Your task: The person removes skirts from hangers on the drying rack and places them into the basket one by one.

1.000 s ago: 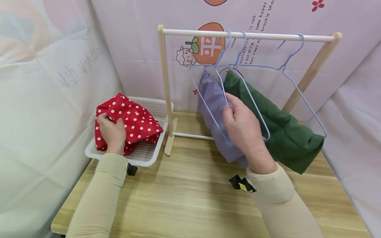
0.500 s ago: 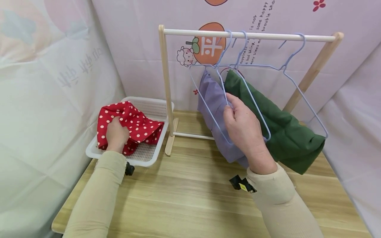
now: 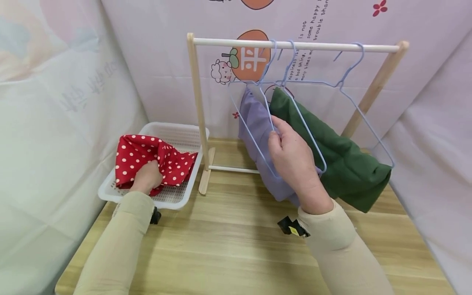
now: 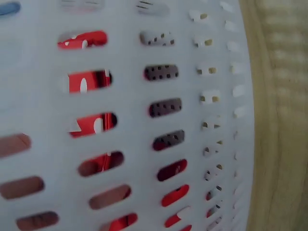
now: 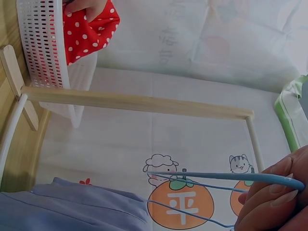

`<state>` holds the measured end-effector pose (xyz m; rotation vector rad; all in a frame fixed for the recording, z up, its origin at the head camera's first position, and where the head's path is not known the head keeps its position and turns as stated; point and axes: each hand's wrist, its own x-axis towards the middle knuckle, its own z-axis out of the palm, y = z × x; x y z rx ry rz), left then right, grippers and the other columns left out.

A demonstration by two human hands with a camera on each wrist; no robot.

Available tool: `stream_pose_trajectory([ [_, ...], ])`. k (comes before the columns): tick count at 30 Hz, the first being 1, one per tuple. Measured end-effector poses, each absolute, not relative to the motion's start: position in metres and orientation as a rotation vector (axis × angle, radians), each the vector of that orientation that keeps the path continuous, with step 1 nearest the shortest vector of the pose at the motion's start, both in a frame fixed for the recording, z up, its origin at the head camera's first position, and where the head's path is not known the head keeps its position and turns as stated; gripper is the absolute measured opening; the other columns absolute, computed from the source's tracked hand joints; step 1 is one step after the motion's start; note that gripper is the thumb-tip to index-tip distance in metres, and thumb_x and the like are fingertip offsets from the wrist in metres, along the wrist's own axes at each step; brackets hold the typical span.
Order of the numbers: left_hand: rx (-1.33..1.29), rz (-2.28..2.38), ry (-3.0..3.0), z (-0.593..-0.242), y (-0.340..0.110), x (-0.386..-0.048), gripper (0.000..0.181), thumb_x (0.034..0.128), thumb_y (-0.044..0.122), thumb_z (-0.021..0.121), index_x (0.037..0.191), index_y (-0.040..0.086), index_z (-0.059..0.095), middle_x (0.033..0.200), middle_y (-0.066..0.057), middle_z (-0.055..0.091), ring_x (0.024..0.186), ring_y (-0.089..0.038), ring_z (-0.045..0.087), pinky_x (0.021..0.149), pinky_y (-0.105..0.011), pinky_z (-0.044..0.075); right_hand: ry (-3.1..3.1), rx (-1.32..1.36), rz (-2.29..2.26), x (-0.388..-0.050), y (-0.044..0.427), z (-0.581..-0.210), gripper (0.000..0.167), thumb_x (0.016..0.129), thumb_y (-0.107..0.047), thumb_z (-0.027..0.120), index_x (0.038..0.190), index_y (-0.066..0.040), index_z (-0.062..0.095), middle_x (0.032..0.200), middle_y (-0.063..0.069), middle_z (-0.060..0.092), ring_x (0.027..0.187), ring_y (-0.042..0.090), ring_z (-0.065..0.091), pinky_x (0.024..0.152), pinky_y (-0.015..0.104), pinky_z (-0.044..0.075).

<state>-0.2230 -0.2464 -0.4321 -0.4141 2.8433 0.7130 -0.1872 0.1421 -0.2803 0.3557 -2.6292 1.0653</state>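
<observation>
Evidently the two hands are well apart, each busy in its own place. The left hand is in the white plastic lattice basket, pushed against the red cotton cloth with white dots, which bunches up over and around the fingers. Those fingertips are buried in the folds, so I cannot tell whether they pinch the fabric. The cloth lies inside the basket, partly draped towards its outer side, and well to the left of the other hand. Through the slots in the left wrist view, red fabric and bits of finger show close behind the basket wall.

The right hand pinches the side wire of a light-blue thin hanger, the leftmost of three hooked on the white bar of a pale wooden rack. Just behind that hand hangs a lavender cloth; beside it, further right, a dark green cloth slants down. The rack and basket stand side by side on the wood-grained worktop.
</observation>
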Motion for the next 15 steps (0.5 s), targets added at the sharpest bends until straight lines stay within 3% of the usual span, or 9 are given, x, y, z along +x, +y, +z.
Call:
stream_pose_trajectory([
  [8,-0.476,0.676,3.003,-0.417,-0.239,-0.215,0.055,0.0986,0.015,0.067,0.138,-0.012,0.040,0.123,-0.034,0.056,0.108,-0.048,0.059,0.093,-0.065,0.054,-2.632,0.354,1.056,-0.189,0.143,-0.279,0.051,0.110,-0.029,0.035,0.158,-0.016,0.046,0.062,0.002,0.039,0.054,0.024,0.041,0.056,0.040,0.038],
  [15,-0.491,0.489,3.211,-0.408,-0.238,-0.207,0.055,0.0947,0.021,0.073,0.133,-0.008,0.045,0.115,-0.035,0.056,0.099,-0.053,0.062,0.081,-0.070,0.055,-2.645,0.345,1.051,-0.188,0.142,-0.281,0.051,0.110,-0.031,0.036,0.158,-0.018,0.046,0.066,0.004,0.042,0.061,0.025,0.046,0.062,0.039,0.041],
])
